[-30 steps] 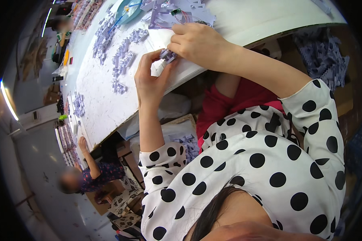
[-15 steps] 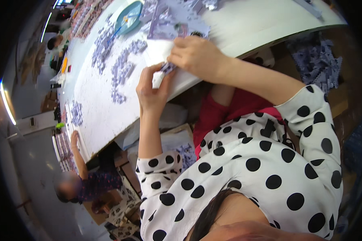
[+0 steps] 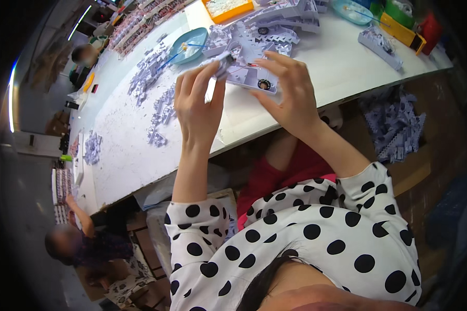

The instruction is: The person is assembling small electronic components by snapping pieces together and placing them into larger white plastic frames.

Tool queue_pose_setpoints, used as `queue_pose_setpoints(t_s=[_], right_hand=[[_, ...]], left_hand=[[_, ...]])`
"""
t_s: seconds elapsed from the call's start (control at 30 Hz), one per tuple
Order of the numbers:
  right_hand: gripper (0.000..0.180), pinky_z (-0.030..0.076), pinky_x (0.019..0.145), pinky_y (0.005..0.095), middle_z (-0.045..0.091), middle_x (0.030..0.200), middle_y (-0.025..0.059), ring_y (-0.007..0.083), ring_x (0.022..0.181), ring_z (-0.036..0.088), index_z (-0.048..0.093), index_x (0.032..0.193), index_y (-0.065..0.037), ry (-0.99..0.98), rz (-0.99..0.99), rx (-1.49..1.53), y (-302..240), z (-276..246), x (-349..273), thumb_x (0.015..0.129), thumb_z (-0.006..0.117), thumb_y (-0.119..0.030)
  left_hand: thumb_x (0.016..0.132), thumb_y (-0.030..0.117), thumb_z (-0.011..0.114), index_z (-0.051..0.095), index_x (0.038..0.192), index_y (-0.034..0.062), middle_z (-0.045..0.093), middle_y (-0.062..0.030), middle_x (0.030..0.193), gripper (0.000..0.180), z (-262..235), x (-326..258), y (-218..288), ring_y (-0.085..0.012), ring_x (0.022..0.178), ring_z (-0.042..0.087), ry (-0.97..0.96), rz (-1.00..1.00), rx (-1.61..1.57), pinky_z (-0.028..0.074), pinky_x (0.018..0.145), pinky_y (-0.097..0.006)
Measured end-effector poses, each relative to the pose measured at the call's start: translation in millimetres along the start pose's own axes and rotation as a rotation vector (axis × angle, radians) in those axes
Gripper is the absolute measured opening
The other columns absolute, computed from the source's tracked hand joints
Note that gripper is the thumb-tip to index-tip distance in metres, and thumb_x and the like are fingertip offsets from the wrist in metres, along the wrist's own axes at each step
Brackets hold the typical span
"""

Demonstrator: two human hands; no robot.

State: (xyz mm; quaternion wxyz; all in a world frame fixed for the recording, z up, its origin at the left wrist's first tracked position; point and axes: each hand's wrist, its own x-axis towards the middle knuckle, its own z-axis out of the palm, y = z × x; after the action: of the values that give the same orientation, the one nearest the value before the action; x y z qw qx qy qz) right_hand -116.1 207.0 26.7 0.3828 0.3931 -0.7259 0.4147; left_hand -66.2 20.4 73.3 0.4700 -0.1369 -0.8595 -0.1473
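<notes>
Both hands now raised higher over the counter (image 3: 140,155) edge than half a second ago, more of the counter in view. Left hand (image 3: 198,106) lifted, grip clamped on a small white plastic part (image 3: 224,61) pinched between thumb and fingertips, thin red wire (image 3: 242,65) running off it. Right hand (image 3: 290,93) no longer closed over the left: fingers spread apart, hovering just above a flat white tray piece (image 3: 254,80) with a small dark round fitting, fingertips near it, contact unclear, nothing visibly held. Judged: part freed from the two-hand pinch, now in the left alone, right hand going to the tray piece. Around: teal dish (image 3: 189,39) with a thin stick, heaps of white plastic pieces (image 3: 150,67) along the counter, orange tray (image 3: 228,8), yellow bin (image 3: 402,31), more pieces piled below the counter at right (image 3: 394,124). Another person (image 3: 75,241) seated at lower left.
</notes>
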Motion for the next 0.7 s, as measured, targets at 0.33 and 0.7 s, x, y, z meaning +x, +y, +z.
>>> queue_pose_setpoints(t_s=[0.33,0.7], right_hand=[[0.05,0.048,0.095,0.0443,0.049,0.127,0.0194,0.0376,0.113,0.056,0.054,0.118,-0.013,-0.118,0.385,-0.013,15,13,-33,0.078,0.081,-0.024],[0.019,0.049,0.069,0.03,0.058,0.091,0.0079,0.0168,0.072,0.057,0.064,0.093,-0.005,-0.068,0.59,0.422,19,12,-21,0.08,0.078,-0.006]], left_hand=[[0.086,0.0,0.059,0.062,0.13,0.0036,0.062,-0.0188,0.124,0.044,37,-9,3,-0.0364,0.122,0.053,-0.266,-0.174,0.045,0.037,0.107,-0.046],[0.098,-0.002,0.046,0.053,0.135,-0.0043,0.06,-0.0192,0.13,0.038,13,-69,-12,-0.0271,0.118,0.06,0.057,-0.581,-0.237,0.046,0.103,-0.037]])
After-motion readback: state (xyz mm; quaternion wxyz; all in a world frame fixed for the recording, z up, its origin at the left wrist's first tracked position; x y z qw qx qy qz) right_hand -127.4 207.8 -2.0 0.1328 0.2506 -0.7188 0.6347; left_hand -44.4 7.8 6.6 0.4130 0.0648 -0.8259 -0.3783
